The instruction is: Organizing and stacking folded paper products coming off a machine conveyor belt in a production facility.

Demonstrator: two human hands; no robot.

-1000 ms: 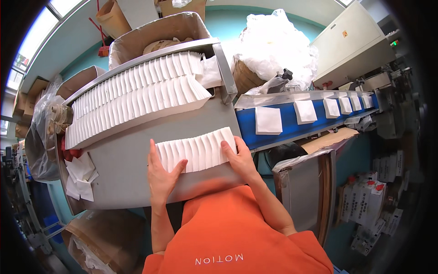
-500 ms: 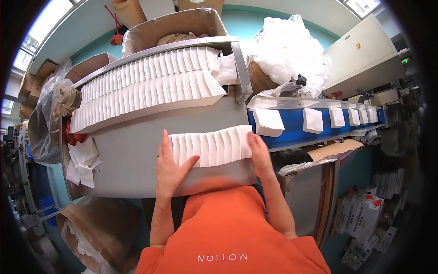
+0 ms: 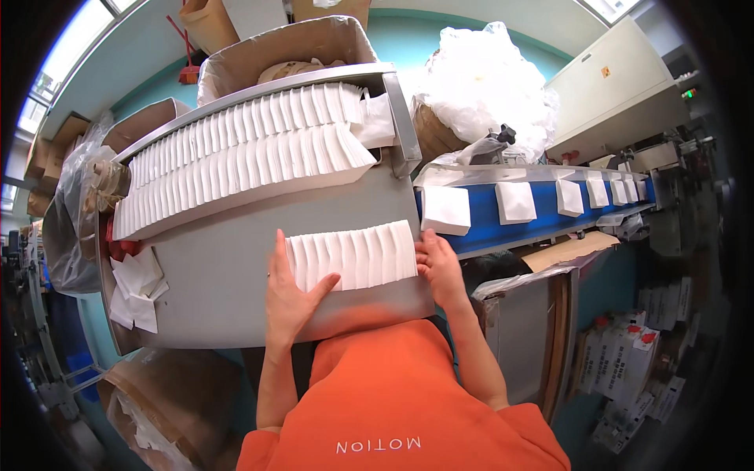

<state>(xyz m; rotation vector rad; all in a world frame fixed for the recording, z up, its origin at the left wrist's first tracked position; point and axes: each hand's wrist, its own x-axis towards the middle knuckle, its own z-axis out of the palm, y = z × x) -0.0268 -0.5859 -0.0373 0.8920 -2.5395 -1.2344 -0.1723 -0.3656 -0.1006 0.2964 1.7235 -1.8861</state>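
A row of folded white napkins (image 3: 353, 255) stands on edge on the grey metal table in front of me. My left hand (image 3: 294, 294) is spread at the row's left end, with its fingers upright along that end and its thumb across the near side. At the right end is my right hand (image 3: 441, 267), its fingers curled in and nothing visible in them. Whether its fingertips touch the last napkin I cannot tell. Beyond lie two long rows of the same napkins (image 3: 243, 169), packed against the table's back rail.
On the right, a blue conveyor belt (image 3: 479, 216) carries several spaced napkin stacks (image 3: 515, 202). Loose napkins (image 3: 137, 290) lie at the table's left edge. A carton (image 3: 287, 47) stands behind the rail, a clear plastic bag (image 3: 487, 86) behind the belt, and a brown sack (image 3: 173, 392) below left.
My right hand has drawn slightly away from the row's right end and its fingers have curled. The left hand keeps its place. The stacks on the belt have moved slightly left.
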